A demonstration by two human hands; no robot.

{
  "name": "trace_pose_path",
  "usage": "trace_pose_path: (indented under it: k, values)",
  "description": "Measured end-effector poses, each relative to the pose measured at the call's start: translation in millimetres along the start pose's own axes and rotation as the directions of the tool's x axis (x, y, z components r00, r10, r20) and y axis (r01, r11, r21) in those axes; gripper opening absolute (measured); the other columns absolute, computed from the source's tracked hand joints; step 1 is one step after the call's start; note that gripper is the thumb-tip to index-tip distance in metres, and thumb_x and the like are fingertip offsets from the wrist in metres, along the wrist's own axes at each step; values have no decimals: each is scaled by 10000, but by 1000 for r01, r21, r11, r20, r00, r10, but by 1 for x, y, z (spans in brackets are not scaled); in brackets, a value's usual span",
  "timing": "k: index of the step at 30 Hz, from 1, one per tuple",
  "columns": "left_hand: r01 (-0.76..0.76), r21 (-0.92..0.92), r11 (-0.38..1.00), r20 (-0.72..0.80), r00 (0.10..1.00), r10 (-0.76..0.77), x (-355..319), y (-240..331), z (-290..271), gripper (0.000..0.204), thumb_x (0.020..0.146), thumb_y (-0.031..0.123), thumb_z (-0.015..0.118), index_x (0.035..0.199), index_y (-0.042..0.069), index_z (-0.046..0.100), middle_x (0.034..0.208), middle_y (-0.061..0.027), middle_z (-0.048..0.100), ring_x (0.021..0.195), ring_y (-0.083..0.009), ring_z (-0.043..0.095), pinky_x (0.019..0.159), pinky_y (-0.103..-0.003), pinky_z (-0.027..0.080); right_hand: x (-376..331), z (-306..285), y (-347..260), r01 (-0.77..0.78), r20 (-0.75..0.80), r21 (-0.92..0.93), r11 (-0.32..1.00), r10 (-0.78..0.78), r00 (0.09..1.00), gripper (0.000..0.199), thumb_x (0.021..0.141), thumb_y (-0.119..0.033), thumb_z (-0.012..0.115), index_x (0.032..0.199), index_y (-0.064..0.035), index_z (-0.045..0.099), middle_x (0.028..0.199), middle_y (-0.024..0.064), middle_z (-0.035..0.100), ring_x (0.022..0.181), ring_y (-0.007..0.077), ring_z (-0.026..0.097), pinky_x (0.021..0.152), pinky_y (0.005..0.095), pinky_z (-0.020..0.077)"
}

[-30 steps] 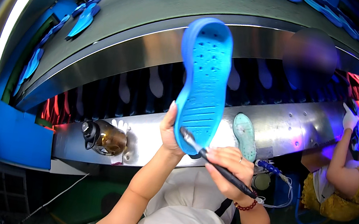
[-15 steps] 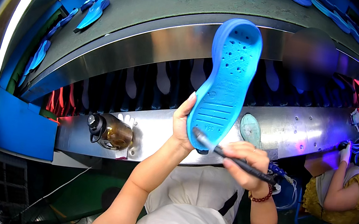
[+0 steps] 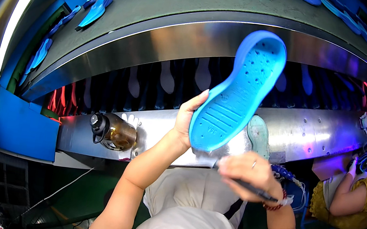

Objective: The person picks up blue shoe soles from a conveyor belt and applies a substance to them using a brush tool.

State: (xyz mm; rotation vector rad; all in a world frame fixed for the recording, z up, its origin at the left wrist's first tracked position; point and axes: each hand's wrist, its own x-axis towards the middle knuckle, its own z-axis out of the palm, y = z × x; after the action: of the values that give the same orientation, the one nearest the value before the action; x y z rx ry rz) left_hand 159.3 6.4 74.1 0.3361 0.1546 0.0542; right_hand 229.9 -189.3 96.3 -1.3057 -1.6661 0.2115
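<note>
A bright blue shoe sole (image 3: 238, 94) is tilted up over the metal ledge, its hollow inner side with holes and ridges facing me. Along its lower left edge, my left hand (image 3: 185, 122) is closed round it, thumb on the rim. My right hand (image 3: 250, 174) grips a black-handled brush (image 3: 255, 189) just below the sole's near end. Motion blurs the brush's bristles, and I cannot tell whether they touch the sole. Behind the right hand, a pale green insole-shaped piece (image 3: 259, 136) lies on the ledge.
A dark-lidded, amber bottle (image 3: 116, 134) stands on the metal ledge (image 3: 313, 134) at left. Beyond it runs a dark conveyor belt (image 3: 176, 2) carrying several blue soles (image 3: 95, 10). Dark sole shapes line the slot under the belt. A co-worker in yellow (image 3: 355, 202) sits at right.
The sole has tipped and shifted to the right in my left hand. My right hand has drawn the brush down, away from the sole's inner face.
</note>
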Motion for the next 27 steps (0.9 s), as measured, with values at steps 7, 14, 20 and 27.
trace_pose_path:
  k: [7, 14, 20, 27]
  values:
    - [274, 265, 924, -149, 959, -242, -14, 3, 19, 472, 832, 307, 524, 1166, -24, 486, 1091, -197, 553, 950, -290, 572, 848, -390, 457, -2, -20, 5, -66, 101, 2, 998, 66, 993, 258, 665, -13, 668, 908, -98, 651, 959, 60, 648, 736, 191, 633, 653, 272, 493]
    - [464, 410, 785, -287, 883, -372, -19, 2, 21, 507, 806, 301, 570, 1185, -23, 476, 1103, -201, 540, 955, -274, 569, 825, -348, 461, -8, -34, 15, -66, 188, 28, 997, 59, 980, 244, 734, -45, 606, 963, -126, 634, 999, 51, 636, 788, 206, 644, 673, 260, 515]
    - [514, 470, 717, -348, 855, -384, -26, 2, 11, 552, 804, 366, 561, 1200, -7, 468, 1132, -208, 520, 982, -273, 553, 813, -357, 470, -1, -44, -5, -133, 542, -32, 991, 129, 830, 227, 708, -41, 595, 921, -109, 635, 986, 33, 641, 820, 214, 633, 680, 271, 506]
    - [475, 674, 566, -345, 880, -327, -29, 4, 11, 586, 808, 403, 550, 1201, -25, 470, 1108, -208, 537, 936, -262, 583, 766, -320, 498, -7, -55, 9, -160, 531, -167, 973, 226, 817, 184, 720, -51, 624, 898, -91, 649, 957, 83, 642, 901, 206, 612, 728, 280, 489]
